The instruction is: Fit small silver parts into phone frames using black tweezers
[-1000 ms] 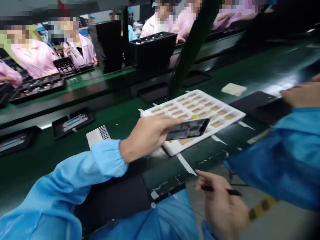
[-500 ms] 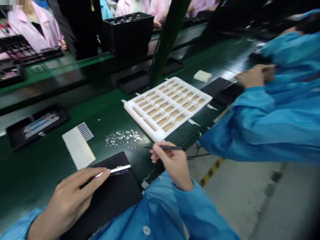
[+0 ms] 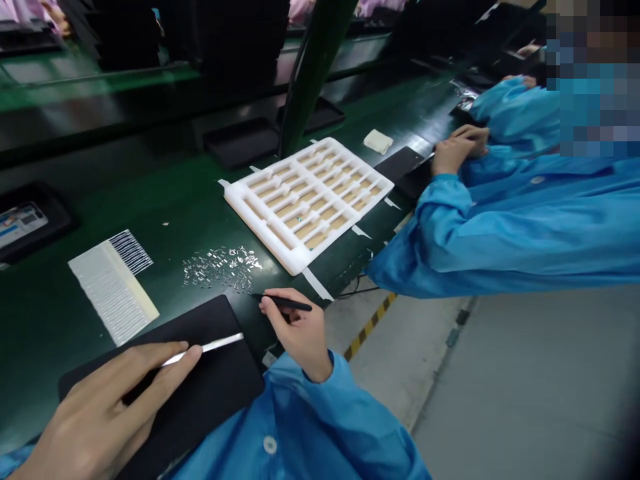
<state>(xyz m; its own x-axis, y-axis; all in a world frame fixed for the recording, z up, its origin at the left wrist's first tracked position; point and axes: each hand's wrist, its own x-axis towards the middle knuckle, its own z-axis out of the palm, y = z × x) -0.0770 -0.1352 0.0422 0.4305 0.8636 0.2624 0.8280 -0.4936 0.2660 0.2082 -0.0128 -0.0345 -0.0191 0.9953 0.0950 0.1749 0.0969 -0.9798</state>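
Observation:
My left hand (image 3: 107, 407) grips a phone body (image 3: 223, 343) by its long sides. The phone stands on edge over a black mat (image 3: 220, 393), so only its thin silvery side shows. In my right hand (image 3: 297, 330) is a pair of black tweezers (image 3: 290, 303), pinched between thumb and fingers. Their tip points left, at the near right edge of a scatter of tiny shiny metal parts (image 3: 223, 267) on the green bench. Whether the tips touch a part is too small to tell.
Beyond the parts lies a white foam tray (image 3: 295, 261) with many slots, taped to the bench. A sheet of strips (image 3: 113, 290) is at left, near a black tray (image 3: 60, 220) with a phone. A co-worker's hands (image 3: 455, 150) are at right; a green post (image 3: 313, 80) rises behind.
My left hand has brought the phone from over the foam tray down to the mat and turned it on edge. My right hand has carried the tweezers up to the small parts.

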